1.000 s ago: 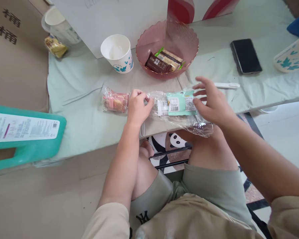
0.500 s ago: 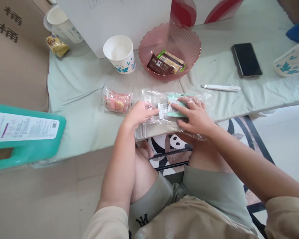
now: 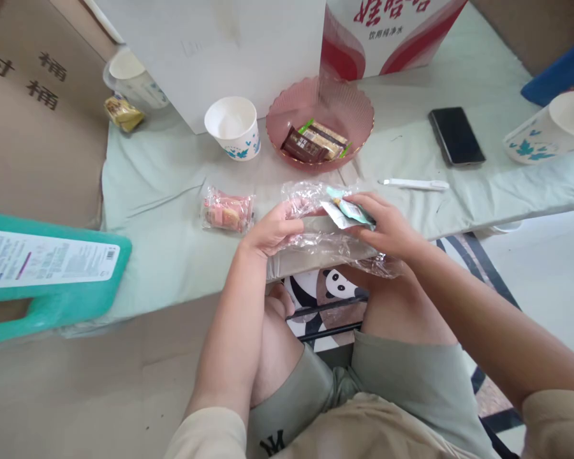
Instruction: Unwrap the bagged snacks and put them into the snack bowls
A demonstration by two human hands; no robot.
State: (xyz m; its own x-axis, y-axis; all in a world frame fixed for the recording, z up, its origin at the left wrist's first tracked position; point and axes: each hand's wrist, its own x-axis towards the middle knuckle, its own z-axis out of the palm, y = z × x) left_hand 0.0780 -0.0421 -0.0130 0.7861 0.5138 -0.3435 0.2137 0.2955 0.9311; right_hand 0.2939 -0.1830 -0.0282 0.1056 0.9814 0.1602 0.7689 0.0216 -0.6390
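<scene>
At the table's front edge my left hand [image 3: 280, 226] is closed on the left end of a clear plastic bag [image 3: 328, 245], which spreads crinkled between my hands and hangs a little over the edge. My right hand [image 3: 385, 223] grips a mint-green and white packet [image 3: 347, 212], tilted up with its white end towards the left hand. Whether the packet is inside the bag or on top of it I cannot tell. Left of my left hand lies a clear-wrapped pink snack pack [image 3: 228, 210], touched by neither hand.
Behind my hands stand a pink glass bowl [image 3: 323, 167] with wrapped bars and a paper cup [image 3: 234, 131]. A white craft knife [image 3: 414, 184], a phone [image 3: 456, 136] and another paper cup [image 3: 536, 140] are to the right. A green jug [image 3: 119, 274] is at the left edge.
My right hand has gone from lying spread over the packet to gripping it and tilting it up. My left hand has closed on the bag. The view has shifted slightly.
</scene>
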